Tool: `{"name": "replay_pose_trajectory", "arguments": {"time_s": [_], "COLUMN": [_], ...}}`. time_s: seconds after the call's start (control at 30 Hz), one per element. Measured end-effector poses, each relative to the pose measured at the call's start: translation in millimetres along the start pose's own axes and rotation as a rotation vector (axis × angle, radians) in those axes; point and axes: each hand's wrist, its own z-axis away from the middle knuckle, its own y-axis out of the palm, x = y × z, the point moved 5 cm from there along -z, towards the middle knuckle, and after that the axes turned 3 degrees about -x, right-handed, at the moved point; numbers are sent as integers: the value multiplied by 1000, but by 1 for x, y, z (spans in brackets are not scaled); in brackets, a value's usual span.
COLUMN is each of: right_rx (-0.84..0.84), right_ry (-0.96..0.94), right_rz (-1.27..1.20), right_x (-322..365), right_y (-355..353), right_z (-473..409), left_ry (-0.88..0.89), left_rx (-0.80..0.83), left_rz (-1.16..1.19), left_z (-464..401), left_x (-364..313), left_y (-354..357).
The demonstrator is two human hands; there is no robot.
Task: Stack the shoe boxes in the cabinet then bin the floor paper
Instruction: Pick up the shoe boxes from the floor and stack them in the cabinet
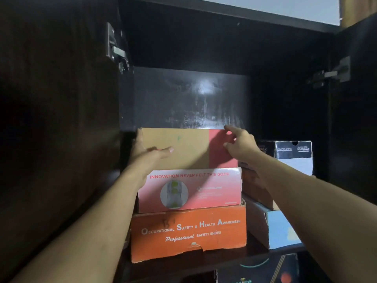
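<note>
My left hand (pixel 146 154) grips the left edge of the brown-and-red box (pixel 183 149), thumb laid across its near face, fingers curled round the side. My right hand (pixel 239 145) touches its top right corner, fingers spread and fairly straight. The box sits on top of the pink box (pixel 189 190), which rests on the orange box (pixel 188 231) on the cabinet shelf (pixel 224 257). Above the stack the cabinet (pixel 204 48) is open and dark. To the right, just beside, stand a black box (pixel 293 150) and a blue box (pixel 279 229).
</note>
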Motion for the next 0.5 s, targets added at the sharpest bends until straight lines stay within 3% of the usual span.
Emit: {"name": "replay_pose_trajectory", "arguments": {"time_s": [0.27, 0.43, 0.5], "right_rx": [65, 125, 142], "right_ry": [-6, 79, 152], "right_rz": [100, 235, 278], "right_x": [-14, -39, -49], "right_y": [-55, -130, -161], "right_z": [72, 147, 180], "left_ry": [190, 180, 207], "left_rx": [-193, 117, 300], "left_rz": [-584, -724, -658], "left_z": [41, 112, 151], "left_x": [-13, -23, -25], "left_y": [25, 91, 121]}}
